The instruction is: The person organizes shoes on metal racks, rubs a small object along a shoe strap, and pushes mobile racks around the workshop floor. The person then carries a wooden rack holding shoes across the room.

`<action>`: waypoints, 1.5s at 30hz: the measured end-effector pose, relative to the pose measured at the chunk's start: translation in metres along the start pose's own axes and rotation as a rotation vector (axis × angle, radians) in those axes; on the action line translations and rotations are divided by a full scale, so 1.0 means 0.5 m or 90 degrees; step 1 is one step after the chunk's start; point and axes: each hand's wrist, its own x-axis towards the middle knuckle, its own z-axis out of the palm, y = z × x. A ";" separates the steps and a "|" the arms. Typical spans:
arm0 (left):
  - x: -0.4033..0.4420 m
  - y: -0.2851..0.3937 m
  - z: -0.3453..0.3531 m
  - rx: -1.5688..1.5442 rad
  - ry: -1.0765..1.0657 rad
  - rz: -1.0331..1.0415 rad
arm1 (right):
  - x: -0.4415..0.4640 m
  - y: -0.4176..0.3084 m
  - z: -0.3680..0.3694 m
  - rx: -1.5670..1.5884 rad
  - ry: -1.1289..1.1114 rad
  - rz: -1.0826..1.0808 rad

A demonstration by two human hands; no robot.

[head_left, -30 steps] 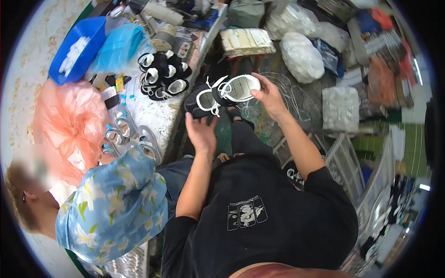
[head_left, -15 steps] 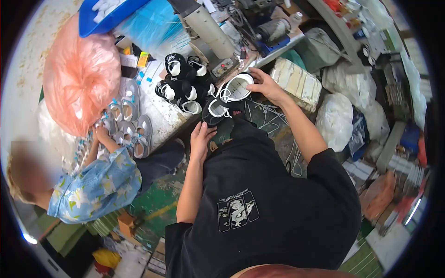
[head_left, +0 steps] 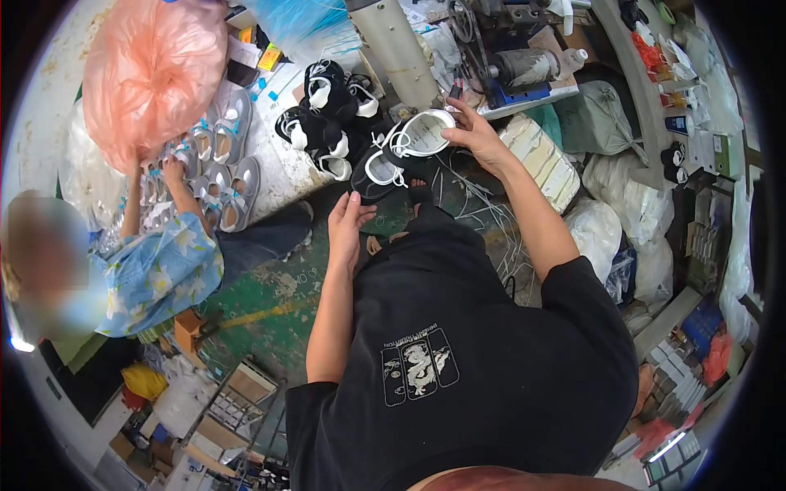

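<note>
Right hand [head_left: 479, 141]: thumb and fingers pinching the heel rim of the upper shoe [head_left: 426, 133], so that end looks secure enough.
Left hand [head_left: 349, 225]: fingertips up at the toe of the lower shoe [head_left: 371, 188]; honestly can't make out whether it's gripping or just touching.
The pair: up between both hands, overlapping, just off the bench [head_left: 280, 173] edge and near the pile [head_left: 329, 121] of black shoes.
Drop risk: I'd worry about the lower shoe. If that toe contact is only light, it could slip and land on the floor [head_left: 270, 282].
Snag risk: the laces [head_left: 399, 175] hang in loops over both shoes, so pulling them apart carelessly might catch one on the other.
Bump risk: the pile is close, so a swing that way could knock it out of order.
Shoes: black uppers, looks like fabric; pale insoles, thick white rims around rounded oval mouths, cord-like white laces.
Bench: whitish, scuffed and stained.
Floor: worn green paint, patchy, with thin pale cords [head_left: 487, 219] tangled beyond the pair.
Next door: co-worker's hand [head_left: 173, 170] among smooth grey shoes [head_left: 233, 128], beside a crinkly pink bag [head_left: 151, 82].
</note>
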 end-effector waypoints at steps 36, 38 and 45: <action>-0.300 0.147 0.216 0.116 -0.013 -0.205 | 0.334 0.226 -0.240 -1.060 0.126 -0.149; -0.314 0.150 0.234 0.108 0.004 -0.204 | 0.334 0.217 -0.241 -1.028 0.095 -0.207; -0.293 0.183 0.302 0.186 -0.039 -0.171 | 0.054 -0.040 -0.159 -0.298 -0.122 -0.032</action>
